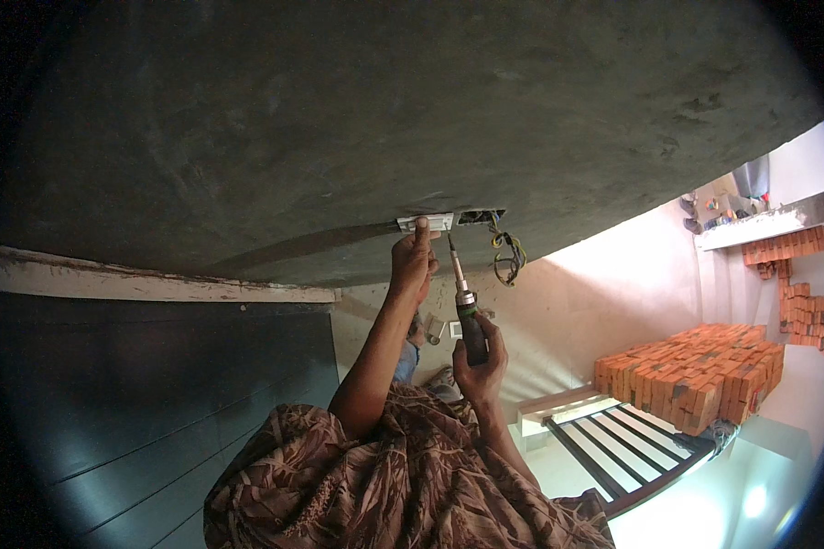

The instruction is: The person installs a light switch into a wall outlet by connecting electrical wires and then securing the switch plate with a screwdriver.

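A building site: a house under construction, not yet finished.
The wall (339, 110) is bare grey cement plaster, with an open electrical box (481, 217) from which loose wires (508, 256) hang. Red bricks (696, 371) are stacked in piles on the floor, more of them against the far wall (801, 274), beside a dark metal grille (613, 448).

The single head camera looked from behind the raised left hand (413, 265) and right hand (479, 361), close, apparently tilted toward the grey wall (339, 119) beyond them.
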Motion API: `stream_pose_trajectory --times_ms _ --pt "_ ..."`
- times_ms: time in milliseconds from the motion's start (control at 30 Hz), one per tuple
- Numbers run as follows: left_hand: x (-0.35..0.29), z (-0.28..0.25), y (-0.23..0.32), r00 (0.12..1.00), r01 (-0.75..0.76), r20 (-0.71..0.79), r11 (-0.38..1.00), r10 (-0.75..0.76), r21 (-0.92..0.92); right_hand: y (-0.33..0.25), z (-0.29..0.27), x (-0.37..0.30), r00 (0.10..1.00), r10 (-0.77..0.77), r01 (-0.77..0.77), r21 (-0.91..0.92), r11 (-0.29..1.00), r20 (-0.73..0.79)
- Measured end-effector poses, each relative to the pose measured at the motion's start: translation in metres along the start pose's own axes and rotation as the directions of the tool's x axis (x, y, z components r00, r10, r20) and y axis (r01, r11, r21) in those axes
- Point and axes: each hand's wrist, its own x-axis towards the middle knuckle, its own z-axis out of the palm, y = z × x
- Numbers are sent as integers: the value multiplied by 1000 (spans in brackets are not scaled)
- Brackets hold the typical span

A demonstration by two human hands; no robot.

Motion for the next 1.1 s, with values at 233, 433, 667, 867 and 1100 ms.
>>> stream_pose_trajectory --times_ms 233,433,667,867,1100 --pt "1 3 -2 1000 2 -21 1000 -2 -26 3 1 -1 1000 14 -14 -10 1000 7" --pt "0 4 -1 1000 12 14 999 -12 -49 3 1 0 1000 13 -13 21 1000 7" --pt "0 7 -1 1000 -2 -3 999 2 -47 7 -1 -3 999 33 -33 19 999 18" --pt "1 1 -4 999 -25 45 999 26 -32 -16 -7 0 847 461 -510 648 565 265" --pt "-1 7 -3 999 -40 8 999 40 -13 13 -4 -8 719 297 -517 769 -376 629"
